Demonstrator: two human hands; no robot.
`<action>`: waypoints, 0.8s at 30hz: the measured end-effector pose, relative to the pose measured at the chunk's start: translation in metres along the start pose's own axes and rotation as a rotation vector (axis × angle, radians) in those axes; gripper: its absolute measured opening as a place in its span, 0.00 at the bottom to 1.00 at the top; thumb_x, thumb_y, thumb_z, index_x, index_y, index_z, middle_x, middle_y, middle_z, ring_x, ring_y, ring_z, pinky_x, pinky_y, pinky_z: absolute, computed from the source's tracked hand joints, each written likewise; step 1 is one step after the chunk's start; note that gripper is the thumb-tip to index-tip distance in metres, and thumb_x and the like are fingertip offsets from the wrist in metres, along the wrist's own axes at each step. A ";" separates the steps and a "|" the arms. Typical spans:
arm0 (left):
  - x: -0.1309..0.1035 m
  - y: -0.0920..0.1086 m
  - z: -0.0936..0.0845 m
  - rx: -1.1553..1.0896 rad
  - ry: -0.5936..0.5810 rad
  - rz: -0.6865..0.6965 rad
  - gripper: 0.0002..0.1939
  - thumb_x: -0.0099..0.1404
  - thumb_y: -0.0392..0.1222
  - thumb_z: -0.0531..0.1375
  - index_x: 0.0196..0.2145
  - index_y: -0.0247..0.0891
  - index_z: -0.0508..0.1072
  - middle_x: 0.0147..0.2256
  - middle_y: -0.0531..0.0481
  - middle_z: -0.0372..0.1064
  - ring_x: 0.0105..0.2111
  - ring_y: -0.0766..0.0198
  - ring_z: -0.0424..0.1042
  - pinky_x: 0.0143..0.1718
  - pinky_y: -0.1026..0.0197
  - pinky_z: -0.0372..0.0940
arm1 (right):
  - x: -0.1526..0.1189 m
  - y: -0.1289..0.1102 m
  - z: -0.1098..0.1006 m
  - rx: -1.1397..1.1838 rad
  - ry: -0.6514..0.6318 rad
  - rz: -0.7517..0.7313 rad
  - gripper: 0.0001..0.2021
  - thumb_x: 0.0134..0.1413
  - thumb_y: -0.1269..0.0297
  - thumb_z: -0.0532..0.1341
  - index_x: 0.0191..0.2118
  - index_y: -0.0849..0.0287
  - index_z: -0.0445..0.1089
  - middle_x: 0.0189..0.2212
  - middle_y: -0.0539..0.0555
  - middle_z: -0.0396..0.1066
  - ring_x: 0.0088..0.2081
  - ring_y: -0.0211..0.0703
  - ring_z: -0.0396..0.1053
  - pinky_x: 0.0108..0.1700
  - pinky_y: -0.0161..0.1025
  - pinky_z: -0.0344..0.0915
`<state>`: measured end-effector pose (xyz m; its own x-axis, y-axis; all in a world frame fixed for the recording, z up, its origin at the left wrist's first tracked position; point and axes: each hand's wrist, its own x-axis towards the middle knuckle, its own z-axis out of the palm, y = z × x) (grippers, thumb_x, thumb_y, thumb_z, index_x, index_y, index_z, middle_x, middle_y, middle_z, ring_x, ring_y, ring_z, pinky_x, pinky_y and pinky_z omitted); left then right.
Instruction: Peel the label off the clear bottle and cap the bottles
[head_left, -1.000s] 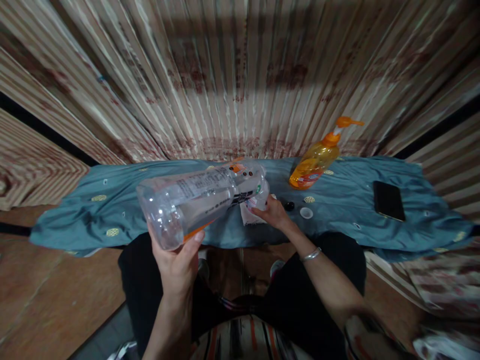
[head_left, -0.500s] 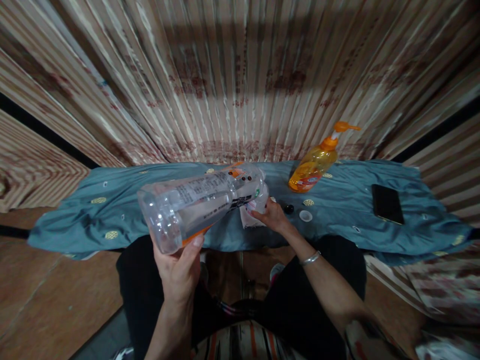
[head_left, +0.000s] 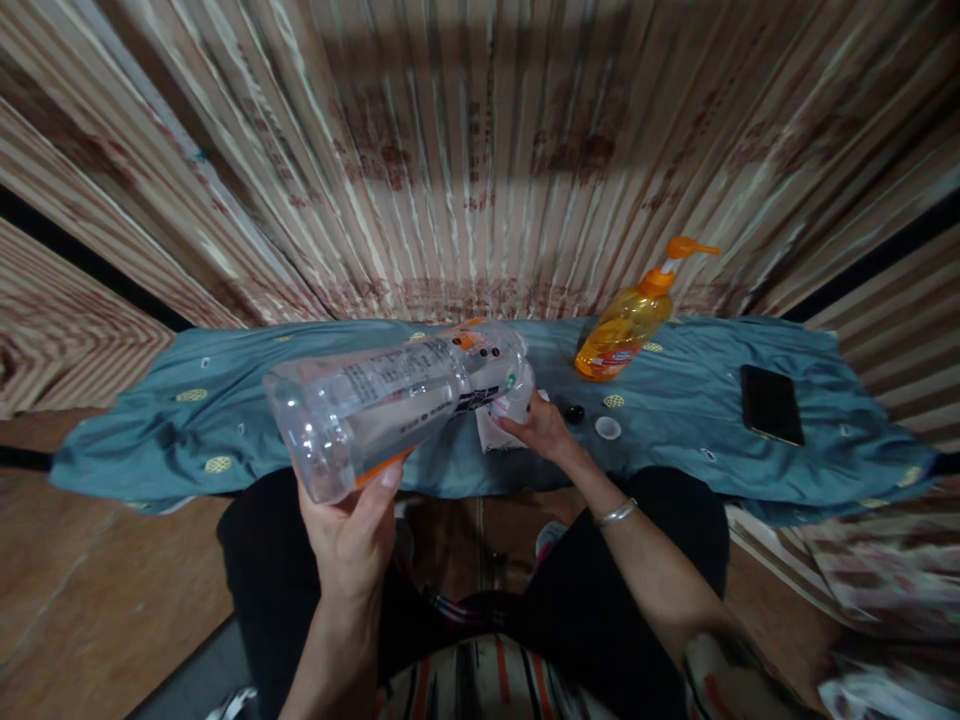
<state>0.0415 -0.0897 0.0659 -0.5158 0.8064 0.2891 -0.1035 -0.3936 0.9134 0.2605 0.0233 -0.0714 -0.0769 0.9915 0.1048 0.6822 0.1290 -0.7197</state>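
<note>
My left hand (head_left: 351, 530) grips the base end of a large clear plastic bottle (head_left: 401, 410) with a printed, orange-edged label. The bottle lies tilted, its base toward me on the left and its neck to the right. My right hand (head_left: 541, 428) is closed around a small clear container (head_left: 519, 396), held at the large bottle's neck. The large bottle partly hides this container, and whether liquid passes between them cannot be made out. Beneath them, a white folded cloth or tissue (head_left: 496, 434) lies on the blue fabric.
Blue patterned fabric (head_left: 675, 410) covers the narrow table. Right of my hands lie a small black cap (head_left: 574, 414) and a round white lid (head_left: 607, 428). An orange pump bottle (head_left: 626, 325) stands behind them, and a black phone (head_left: 772, 404) lies far right. A striped curtain (head_left: 480, 200) hangs behind.
The large bottle's base has shifted slightly left with my left hand. My right hand keeps its hold on the small container, and the whole view has moved a little.
</note>
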 end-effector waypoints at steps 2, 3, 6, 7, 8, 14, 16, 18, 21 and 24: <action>0.001 0.001 0.000 0.029 -0.018 -0.004 0.47 0.46 0.53 0.78 0.63 0.51 0.70 0.55 0.42 0.77 0.54 0.41 0.78 0.53 0.36 0.76 | 0.000 0.001 0.002 -0.007 0.012 0.013 0.24 0.51 0.61 0.71 0.53 0.58 0.69 0.44 0.59 0.81 0.45 0.57 0.81 0.46 0.46 0.74; 0.001 0.002 0.001 0.037 -0.027 -0.010 0.48 0.46 0.54 0.78 0.64 0.52 0.69 0.56 0.42 0.76 0.55 0.40 0.78 0.54 0.35 0.76 | -0.001 0.002 0.003 -0.007 0.020 0.016 0.25 0.51 0.61 0.71 0.54 0.58 0.69 0.43 0.59 0.81 0.45 0.57 0.81 0.46 0.46 0.75; 0.002 0.004 0.001 0.038 -0.043 -0.030 0.51 0.45 0.55 0.79 0.66 0.52 0.67 0.59 0.40 0.73 0.56 0.38 0.77 0.54 0.35 0.76 | -0.002 0.002 0.004 0.016 0.032 -0.006 0.29 0.51 0.60 0.71 0.58 0.58 0.66 0.45 0.59 0.81 0.46 0.58 0.81 0.47 0.48 0.75; 0.002 0.005 0.001 0.038 -0.045 -0.036 0.52 0.45 0.55 0.79 0.66 0.52 0.66 0.60 0.40 0.73 0.56 0.38 0.77 0.53 0.35 0.76 | -0.002 0.002 0.004 0.029 0.031 -0.018 0.30 0.51 0.59 0.71 0.59 0.58 0.65 0.46 0.60 0.81 0.46 0.59 0.81 0.47 0.48 0.75; 0.002 0.005 0.001 0.035 -0.044 -0.041 0.53 0.45 0.55 0.79 0.67 0.52 0.66 0.59 0.40 0.74 0.56 0.38 0.77 0.53 0.35 0.76 | -0.003 0.002 0.004 0.040 0.030 -0.027 0.32 0.52 0.59 0.71 0.60 0.59 0.64 0.47 0.60 0.81 0.47 0.59 0.81 0.48 0.48 0.75; 0.001 0.001 0.001 0.001 -0.041 -0.019 0.48 0.46 0.50 0.79 0.64 0.49 0.69 0.56 0.40 0.76 0.56 0.39 0.77 0.54 0.37 0.77 | -0.006 -0.002 0.003 0.060 0.038 -0.004 0.40 0.51 0.58 0.72 0.67 0.60 0.57 0.50 0.63 0.80 0.49 0.61 0.80 0.49 0.49 0.75; 0.001 -0.001 0.001 0.020 -0.033 -0.015 0.47 0.46 0.49 0.79 0.63 0.49 0.70 0.55 0.41 0.77 0.57 0.39 0.77 0.53 0.38 0.77 | -0.007 -0.003 0.003 0.062 0.038 0.003 0.43 0.52 0.58 0.72 0.69 0.61 0.54 0.51 0.63 0.80 0.50 0.61 0.80 0.50 0.50 0.75; 0.002 -0.002 0.001 0.046 -0.017 -0.014 0.47 0.46 0.49 0.79 0.63 0.48 0.71 0.55 0.41 0.76 0.56 0.39 0.77 0.52 0.39 0.78 | -0.007 -0.003 0.004 0.060 0.036 0.005 0.43 0.52 0.58 0.72 0.69 0.61 0.54 0.51 0.64 0.79 0.50 0.61 0.80 0.51 0.50 0.75; 0.004 -0.001 0.001 0.067 0.020 -0.017 0.47 0.43 0.50 0.79 0.61 0.47 0.72 0.54 0.41 0.77 0.54 0.41 0.79 0.49 0.41 0.80 | -0.007 -0.002 0.005 0.065 0.037 0.000 0.42 0.52 0.58 0.72 0.69 0.61 0.55 0.53 0.64 0.79 0.51 0.61 0.80 0.52 0.51 0.74; 0.005 0.001 0.003 0.073 0.034 -0.015 0.47 0.42 0.50 0.80 0.60 0.46 0.73 0.52 0.42 0.78 0.49 0.43 0.81 0.47 0.42 0.80 | -0.006 0.002 0.008 0.079 0.038 -0.013 0.41 0.52 0.58 0.71 0.68 0.61 0.56 0.53 0.65 0.79 0.51 0.62 0.80 0.53 0.53 0.74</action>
<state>0.0418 -0.0848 0.0696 -0.5437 0.7958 0.2665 -0.0495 -0.3474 0.9364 0.2565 0.0175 -0.0785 -0.0567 0.9886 0.1393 0.6218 0.1442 -0.7698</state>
